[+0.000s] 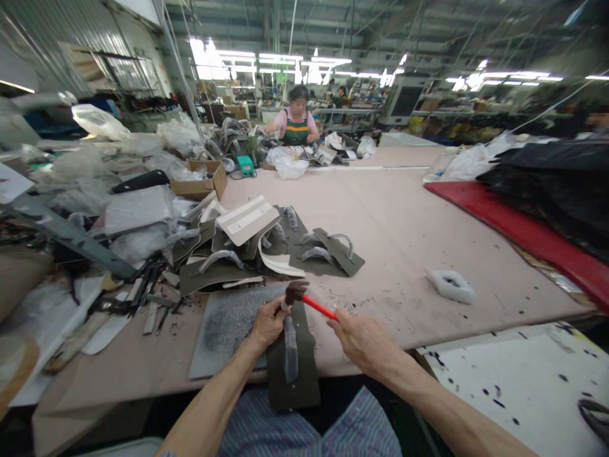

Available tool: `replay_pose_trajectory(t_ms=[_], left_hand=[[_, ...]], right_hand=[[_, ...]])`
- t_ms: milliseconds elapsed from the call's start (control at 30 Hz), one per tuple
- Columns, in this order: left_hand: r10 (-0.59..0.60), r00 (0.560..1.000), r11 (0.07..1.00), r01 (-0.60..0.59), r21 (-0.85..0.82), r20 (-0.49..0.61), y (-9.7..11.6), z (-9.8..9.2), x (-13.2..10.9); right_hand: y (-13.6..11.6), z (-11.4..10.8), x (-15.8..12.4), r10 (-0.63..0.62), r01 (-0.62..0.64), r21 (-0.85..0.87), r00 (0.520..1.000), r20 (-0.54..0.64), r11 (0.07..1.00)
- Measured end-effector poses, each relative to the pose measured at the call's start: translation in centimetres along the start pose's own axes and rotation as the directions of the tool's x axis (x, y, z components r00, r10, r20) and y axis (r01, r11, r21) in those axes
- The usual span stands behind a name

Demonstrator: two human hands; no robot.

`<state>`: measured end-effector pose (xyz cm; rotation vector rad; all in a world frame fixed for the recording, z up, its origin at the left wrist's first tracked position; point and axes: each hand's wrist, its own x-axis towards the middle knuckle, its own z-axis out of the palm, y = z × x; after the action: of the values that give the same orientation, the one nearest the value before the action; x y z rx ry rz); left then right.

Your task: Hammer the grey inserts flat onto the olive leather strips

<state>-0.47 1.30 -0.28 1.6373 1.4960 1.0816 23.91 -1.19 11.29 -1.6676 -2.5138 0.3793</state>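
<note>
My right hand (354, 333) grips the red handle of a hammer (320, 307). The hammer's dark head is just above the fingertips of my left hand (268, 327). Those fingers are pinched together at the far end of a dark grey-green panel (304, 355); a small pale bit shows at the fingertips, too unclear to name. Along the panel runs a handle (290, 349) wrapped in clear plastic. The panel lies partly on a worn grey slab (223, 327), and its near end juts past the table edge over my lap.
Several similar panels with wrapped handles (223, 259) are heaped beyond the slab. Hand tools (147, 289) lie at left near a cardboard box (202, 181). A plastic-wrapped bundle (451, 285) sits at right. Across the table (380, 209) a person (297, 120) works.
</note>
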Motion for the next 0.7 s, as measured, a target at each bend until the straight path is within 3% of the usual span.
replay_pose_trajectory(t_ms=[200, 300, 367, 467, 533, 600, 667, 700], left_hand=[[0.018, 1.000, 0.998, -0.019, -0.053, -0.010, -0.3, 0.1, -0.2], [0.018, 1.000, 0.999, -0.019, -0.050, -0.021, -0.5, 0.1, -0.2], [0.012, 0.999, 0.998, -0.014, -0.059, -0.034, -0.7, 0.2, -0.2], [0.014, 0.999, 0.997, -0.017, -0.071, -0.042, -0.7, 0.3, -0.1], [0.007, 0.999, 0.996, -0.011, -0.088, -0.046, -0.6, 0.5, 0.0], [-0.041, 0.996, 0.990, 0.030, -0.141, -0.080, -0.6, 0.5, 0.2], [-0.169, 0.961, 0.959, 0.109, -0.262, -0.219, -0.7, 0.0, 0.6], [-0.245, 0.920, 0.934, 0.139, -0.329, -0.305, -0.9, -0.4, 0.7]], right_hand=[[5.5, 4.9, -0.3, 0.250, -0.250, 0.085, 0.968, 0.016, 0.964], [6.4, 7.3, 0.0, 0.311, -0.310, 0.025, 0.949, -0.055, 0.951], [4.8, 7.6, 0.3, 0.270, -0.271, 0.017, 0.945, -0.184, 0.962], [-0.9, 6.7, 0.8, 0.142, -0.096, 0.178, 0.953, -0.267, 0.979], [-5.5, 6.6, 0.9, 0.051, -0.004, 0.292, 0.987, -0.155, 0.956], [-9.1, 7.6, 0.9, 0.027, -0.033, 0.242, 0.999, 0.032, 0.970], [-10.7, 9.3, 0.5, 0.048, -0.069, 0.152, 0.989, 0.140, 0.986], [-10.5, 10.0, 0.4, 0.064, -0.086, 0.144, 0.987, 0.148, 0.986]])
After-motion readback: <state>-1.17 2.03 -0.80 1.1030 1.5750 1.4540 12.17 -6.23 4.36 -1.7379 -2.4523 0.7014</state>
